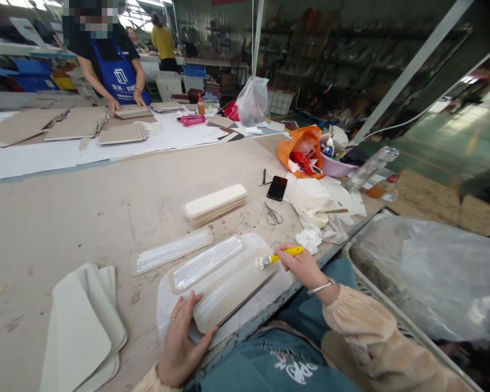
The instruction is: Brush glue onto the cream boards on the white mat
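Observation:
My right hand is closed around the yellow handle of a paintbrush. White paste clings to its bristles, which touch the far right part of a long beige board with rounded corners. A whitish streak runs along that board. At the board's near left end rests my left hand, thumb and fingers spread around the corner. Beneath lies a white sheet. Beside the board, a smaller rounded strip bears glossy white paste, and another coated strip lies farther left.
Behind are a stack of cream strips, scissors and a phone. Larger pale panels fan out at left. A plastic-wrapped paste tub stands right, near an orange bag. Across the table, a co-worker handles boards.

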`<state>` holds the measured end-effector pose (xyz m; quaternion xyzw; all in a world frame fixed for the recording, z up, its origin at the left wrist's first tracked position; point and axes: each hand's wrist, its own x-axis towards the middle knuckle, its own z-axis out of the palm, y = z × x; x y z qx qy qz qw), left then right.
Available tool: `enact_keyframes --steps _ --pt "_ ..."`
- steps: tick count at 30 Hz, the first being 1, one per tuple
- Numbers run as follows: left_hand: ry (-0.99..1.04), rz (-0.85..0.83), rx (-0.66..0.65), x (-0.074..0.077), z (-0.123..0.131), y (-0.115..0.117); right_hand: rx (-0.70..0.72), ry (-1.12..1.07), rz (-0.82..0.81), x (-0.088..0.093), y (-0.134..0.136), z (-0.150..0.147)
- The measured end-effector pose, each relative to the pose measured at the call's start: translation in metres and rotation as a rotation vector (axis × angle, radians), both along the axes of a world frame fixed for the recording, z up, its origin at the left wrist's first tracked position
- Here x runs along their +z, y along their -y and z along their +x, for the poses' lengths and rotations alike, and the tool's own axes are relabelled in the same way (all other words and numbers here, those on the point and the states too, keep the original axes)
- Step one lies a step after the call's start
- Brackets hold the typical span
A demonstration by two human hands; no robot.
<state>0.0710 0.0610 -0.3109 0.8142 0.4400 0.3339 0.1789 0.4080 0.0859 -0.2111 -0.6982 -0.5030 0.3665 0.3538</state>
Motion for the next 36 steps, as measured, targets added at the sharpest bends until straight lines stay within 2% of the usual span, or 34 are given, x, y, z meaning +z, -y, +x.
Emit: enact_keyframes --steps 4,8,11,15,18,20,23,32,36 --pt "-0.007 0.031 -0.005 -0.003 -0.001 -0.001 -0.003 0.088 0.028 0.007 0.001 0.010" --pt "-0.030 0.056 0.003 -0.003 -0.001 0.000 0.049 0.179 0.113 0.017 0.010 0.000" --pt "-0.033 0.081 -0.005 0.000 -0.001 0.001 0.090 -0.012 0.112 0.020 0.021 -0.026" --pt "-0.042 0.082 -0.009 0.003 0.000 0.002 0.246 -0.301 -0.026 0.013 0.029 -0.076" --pt "-0.035 0.061 -0.013 0.003 0.000 0.003 0.338 -0.368 -0.125 0.002 0.029 -0.101" --pt "-0.026 0.048 -0.014 0.002 0.001 0.003 0.338 -0.361 -0.152 -0.002 0.026 -0.105" --pt "-0.019 0.046 -0.013 0.004 0.001 0.003 0.289 -0.277 -0.144 -0.001 0.022 -0.091" --pt "-0.016 0.081 -0.024 0.004 0.004 0.000 0.193 0.051 -0.084 0.008 0.014 -0.012" --pt "-0.015 0.096 -0.023 0.001 0.003 0.000 0.200 0.248 0.017 0.017 0.017 0.002"
